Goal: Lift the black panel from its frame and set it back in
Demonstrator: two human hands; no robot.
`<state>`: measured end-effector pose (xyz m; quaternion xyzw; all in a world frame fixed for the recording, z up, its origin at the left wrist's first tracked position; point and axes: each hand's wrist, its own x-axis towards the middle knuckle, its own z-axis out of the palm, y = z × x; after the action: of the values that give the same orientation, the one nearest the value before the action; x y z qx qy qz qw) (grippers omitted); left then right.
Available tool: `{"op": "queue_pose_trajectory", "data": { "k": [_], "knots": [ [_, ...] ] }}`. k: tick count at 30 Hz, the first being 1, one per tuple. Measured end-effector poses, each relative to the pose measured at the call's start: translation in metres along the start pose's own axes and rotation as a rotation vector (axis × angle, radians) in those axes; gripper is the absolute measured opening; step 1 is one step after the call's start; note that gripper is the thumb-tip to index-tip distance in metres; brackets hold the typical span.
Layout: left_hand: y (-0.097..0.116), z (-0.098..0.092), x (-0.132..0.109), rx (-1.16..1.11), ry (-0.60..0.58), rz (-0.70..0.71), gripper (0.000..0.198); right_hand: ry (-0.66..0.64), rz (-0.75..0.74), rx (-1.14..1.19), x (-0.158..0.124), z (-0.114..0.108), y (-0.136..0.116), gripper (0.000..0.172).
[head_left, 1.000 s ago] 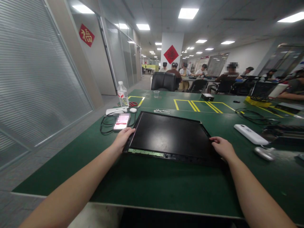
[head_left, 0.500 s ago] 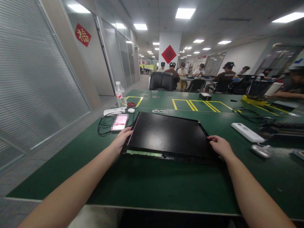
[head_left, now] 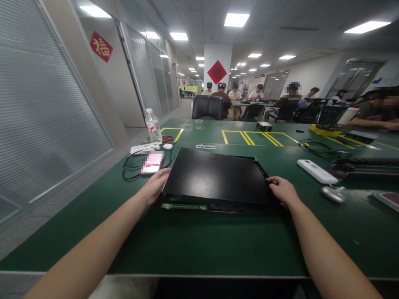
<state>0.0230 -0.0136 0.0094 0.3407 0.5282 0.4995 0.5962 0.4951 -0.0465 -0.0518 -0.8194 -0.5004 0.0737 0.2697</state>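
Note:
A black flat display panel (head_left: 215, 176) lies tilted in front of me, over a black frame (head_left: 243, 209). Along the near side of the frame runs a green circuit board strip (head_left: 183, 207). My left hand (head_left: 156, 185) is closed on the panel's left edge, which stands raised from the frame. On the opposite side, my right hand (head_left: 283, 191) pinches the right edge of the frame, close to the panel. The undersides of both pieces and some of my fingertips are hidden.
Left on the green table (head_left: 212, 249) are a phone (head_left: 152, 162), a black cable, a water bottle (head_left: 153, 126) and red-handled scissors (head_left: 167, 138). A caliper (head_left: 205, 146) lies behind the panel. Right are a white power bank (head_left: 316, 171) and a silver device (head_left: 333, 194). Several people sit beyond.
The panel's left and near edges have risen, and the gap above the green strip is wider. Both hands keep their hold. The whole view has shifted slightly.

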Motion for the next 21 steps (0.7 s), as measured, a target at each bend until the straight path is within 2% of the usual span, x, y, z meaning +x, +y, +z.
{"op": "queue_pose_trajectory", "data": {
  "k": [7, 14, 21],
  "knots": [
    [0.0019, -0.0017, -0.0018, 0.035, -0.026, 0.05, 0.046, 0.003, 0.009, 0.02, -0.0004, 0.0002, -0.002, 0.034],
    [0.0014, -0.0021, -0.0015, 0.031, -0.04, 0.107, 0.037, -0.007, 0.004, -0.001, -0.0027, -0.001, -0.0045, 0.036],
    [0.0026, -0.0009, -0.0034, 0.016, -0.042, 0.106, 0.036, 0.005, 0.001, -0.003, -0.0023, -0.0026, -0.0054, 0.033]
  ]
}}
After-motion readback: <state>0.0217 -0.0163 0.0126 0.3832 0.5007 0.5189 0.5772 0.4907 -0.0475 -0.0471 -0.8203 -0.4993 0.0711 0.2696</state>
